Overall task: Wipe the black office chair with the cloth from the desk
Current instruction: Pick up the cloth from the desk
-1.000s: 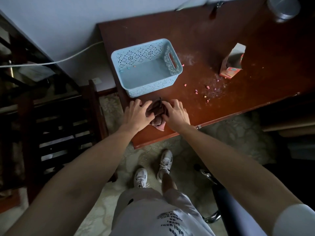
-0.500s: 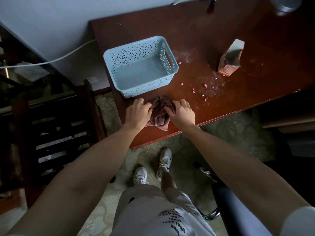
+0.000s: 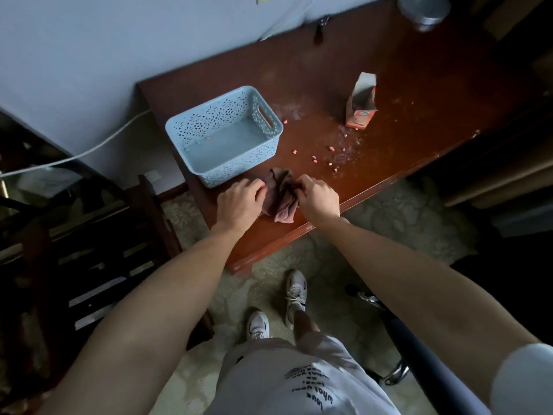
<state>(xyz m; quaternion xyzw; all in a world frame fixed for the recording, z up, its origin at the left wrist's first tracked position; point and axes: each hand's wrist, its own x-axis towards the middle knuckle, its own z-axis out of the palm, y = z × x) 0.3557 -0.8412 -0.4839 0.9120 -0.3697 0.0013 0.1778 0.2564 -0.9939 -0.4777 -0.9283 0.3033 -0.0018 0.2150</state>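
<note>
— Where is the cloth?
— A crumpled brownish cloth [image 3: 281, 199] sits on the wooden desk [image 3: 404, 85] near its front edge, just in front of a pale blue basket [image 3: 236, 170].
— And the hands?
— The left hand [image 3: 239, 203] and the right hand [image 3: 319, 200], fingers curled, each grip one side of it. The black office chair [image 3: 419, 351] is at lower right, well apart.

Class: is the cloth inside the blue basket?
No, the cloth lies on the desk in front of the basket, gripped by left hand and right hand.
</note>
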